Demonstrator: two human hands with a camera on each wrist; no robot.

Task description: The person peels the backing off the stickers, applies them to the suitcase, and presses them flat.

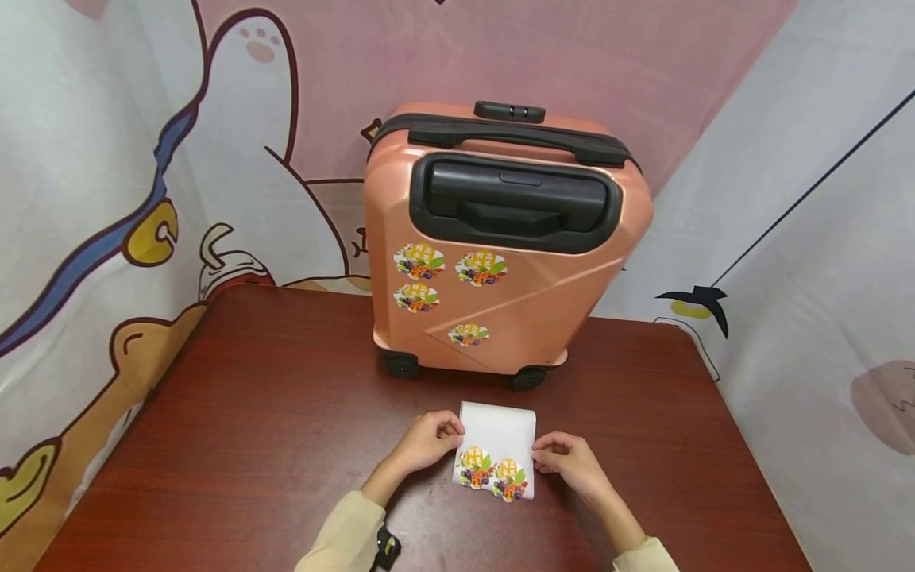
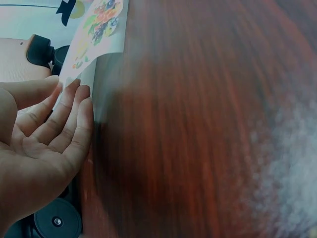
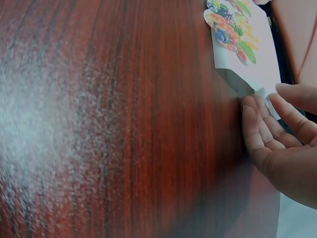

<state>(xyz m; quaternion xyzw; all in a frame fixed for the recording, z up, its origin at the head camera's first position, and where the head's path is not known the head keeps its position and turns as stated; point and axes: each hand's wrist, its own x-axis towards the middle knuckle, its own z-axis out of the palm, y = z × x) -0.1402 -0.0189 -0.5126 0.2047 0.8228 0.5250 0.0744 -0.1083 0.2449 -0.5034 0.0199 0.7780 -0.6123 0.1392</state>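
A white sticker sheet (image 1: 496, 427) lies in front of the suitcase, its near edge curling under. Two round fruit stickers (image 1: 475, 467) sit side by side near that edge, the right one overhanging it slightly. My left hand (image 1: 426, 439) pinches the sheet's left edge between thumb and fingers. On the opposite side, my right hand (image 1: 570, 461) pinches the right edge. Both wrist views show the sheet lifted a little off the table at its curled edge, with fingertips partly hidden behind the paper.
A salmon-pink suitcase (image 1: 529, 290) stands upright on its wheels at the back of the brown table (image 1: 250, 445). Several matching fruit stickers (image 1: 419, 260) are on its front. Printed cloth (image 1: 329, 95) hangs behind and at both sides. A black band (image 1: 387, 548) is at my left wrist.
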